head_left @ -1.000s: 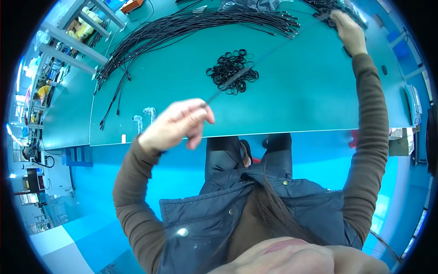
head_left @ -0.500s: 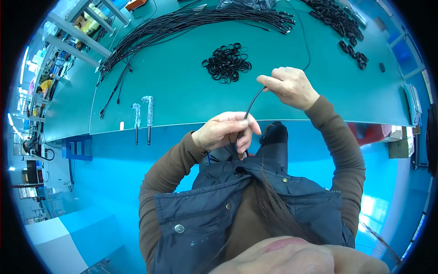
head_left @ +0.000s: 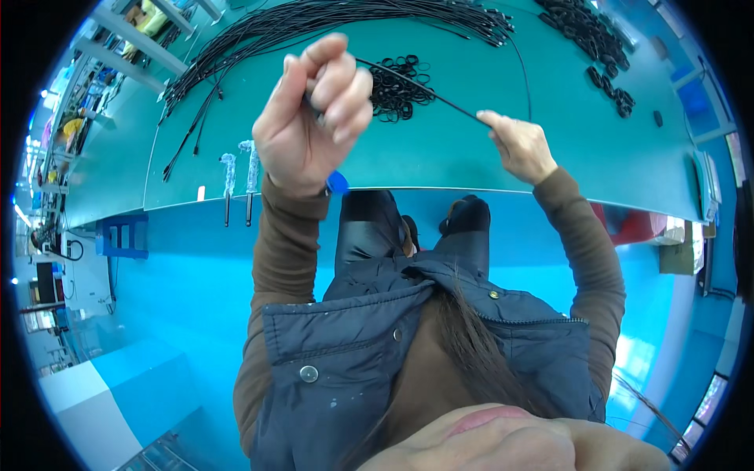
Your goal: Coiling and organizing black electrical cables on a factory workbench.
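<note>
A thin black cable [head_left: 448, 100] stretches almost straight between my two hands above the green table [head_left: 440, 161]. My left hand [head_left: 318, 114] is raised over the near part of the table, palm side showing, its fingers curled in around one end of the cable. The exact grip there is hidden by the fingers. Lower and to the right, my right hand [head_left: 521, 147] pinches the cable between thumb and forefinger. Behind the cable lies a loose heap of small black rings [head_left: 404, 104], partly covered by my left hand.
A long bundle of black cables [head_left: 306, 25] curves across the table's far side. More black pieces [head_left: 589, 43] lie at the far right. Two plastic-wrapped tools with black handles [head_left: 249, 206] jut over the front edge at left. A red container [head_left: 624, 225] stands below at right.
My left hand has risen from near my lap, up and to the left, over the table. My right hand has shifted slightly right and nearer. The cable between them is now drawn straight.
</note>
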Motion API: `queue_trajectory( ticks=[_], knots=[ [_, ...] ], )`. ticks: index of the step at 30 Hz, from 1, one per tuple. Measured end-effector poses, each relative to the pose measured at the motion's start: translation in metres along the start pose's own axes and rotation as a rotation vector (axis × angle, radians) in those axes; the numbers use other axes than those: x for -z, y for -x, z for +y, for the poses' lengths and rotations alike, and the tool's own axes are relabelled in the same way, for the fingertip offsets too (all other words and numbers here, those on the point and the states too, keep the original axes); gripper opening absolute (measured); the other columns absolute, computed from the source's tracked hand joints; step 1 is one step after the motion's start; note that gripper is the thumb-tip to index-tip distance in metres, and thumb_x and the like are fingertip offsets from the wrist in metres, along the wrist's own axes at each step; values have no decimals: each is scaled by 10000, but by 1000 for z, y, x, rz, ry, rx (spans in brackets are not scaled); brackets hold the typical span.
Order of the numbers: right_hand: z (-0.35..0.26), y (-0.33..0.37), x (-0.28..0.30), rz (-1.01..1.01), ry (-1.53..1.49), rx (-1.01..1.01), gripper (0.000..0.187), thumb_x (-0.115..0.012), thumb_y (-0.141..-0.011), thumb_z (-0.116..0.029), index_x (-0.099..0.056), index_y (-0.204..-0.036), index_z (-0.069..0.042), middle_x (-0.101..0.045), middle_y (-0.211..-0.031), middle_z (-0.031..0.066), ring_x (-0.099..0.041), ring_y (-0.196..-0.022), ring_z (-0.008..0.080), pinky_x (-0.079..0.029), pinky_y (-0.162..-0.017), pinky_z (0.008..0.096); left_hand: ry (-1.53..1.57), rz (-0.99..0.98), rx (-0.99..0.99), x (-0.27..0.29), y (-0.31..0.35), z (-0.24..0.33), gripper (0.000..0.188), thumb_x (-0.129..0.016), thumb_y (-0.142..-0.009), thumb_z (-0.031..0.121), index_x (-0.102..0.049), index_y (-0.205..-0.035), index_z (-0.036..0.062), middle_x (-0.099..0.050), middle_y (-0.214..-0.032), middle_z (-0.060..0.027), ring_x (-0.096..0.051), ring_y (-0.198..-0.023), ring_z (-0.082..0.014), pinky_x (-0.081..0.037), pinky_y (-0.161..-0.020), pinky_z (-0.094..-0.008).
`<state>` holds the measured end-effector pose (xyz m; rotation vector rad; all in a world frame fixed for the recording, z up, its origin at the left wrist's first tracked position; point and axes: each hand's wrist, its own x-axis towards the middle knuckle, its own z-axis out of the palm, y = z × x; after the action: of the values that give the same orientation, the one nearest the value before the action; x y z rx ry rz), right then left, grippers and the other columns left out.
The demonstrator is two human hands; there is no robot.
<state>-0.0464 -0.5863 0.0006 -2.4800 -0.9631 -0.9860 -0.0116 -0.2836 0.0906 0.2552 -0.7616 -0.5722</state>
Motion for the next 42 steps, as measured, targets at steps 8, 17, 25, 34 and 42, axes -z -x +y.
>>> queue_trajectory(
  ticks=[8, 17, 25, 34, 42],
  knots=[
    [-56, -51, 66, -171, 74, 182, 237, -669, -783, -35, -641, -1019, -33, -552, -681, 16, -466, -484, 135, -397, -449, 246, -875, 126, -108, 49, -14, -21, 469, -488, -977, 285, -418, -1387, 69, -530, -1285, -183, -511, -1208, -303, -456, -952, -350],
    [-22, -103, 63, 98, -78, 146, 101, -675, -830, -73, -667, -921, -28, -556, -658, 19, -443, -491, 124, -370, -450, 247, -609, -128, 522, 23, 12, -61, 462, -384, -1023, 251, -359, -1413, 4, -459, -1363, -253, -606, -1097, -325, -532, -902, -373],
    [-26, -56, 2, -75, -520, -265, 116, -597, -897, -84, -659, -977, -27, -661, -784, 47, -499, -527, 126, -410, -497, 257, -20, -216, 376, 13, 1, -33, 473, -372, -1025, 275, -370, -1400, -12, -496, -1321, -264, -586, -1134, -339, -540, -900, -379],
    [-71, -61, 66, -261, -153, -11, 114, -634, -841, -61, -635, -952, -37, -626, -749, 66, -515, -514, 193, -426, -492, 283, -727, 234, -103, 20, -7, -22, 474, -420, -1014, 247, -371, -1388, -41, -466, -1360, -239, -464, -1270, -344, -489, -982, -422],
    [-39, -110, 77, -50, -346, 21, 26, -649, -829, -51, -642, -849, -36, -567, -670, 27, -445, -491, 130, -372, -462, 258, -727, -37, 415, -10, 4, -54, 473, -423, -1013, 220, -348, -1405, -35, -473, -1354, -235, -574, -1147, -340, -533, -912, -409]
  ],
)
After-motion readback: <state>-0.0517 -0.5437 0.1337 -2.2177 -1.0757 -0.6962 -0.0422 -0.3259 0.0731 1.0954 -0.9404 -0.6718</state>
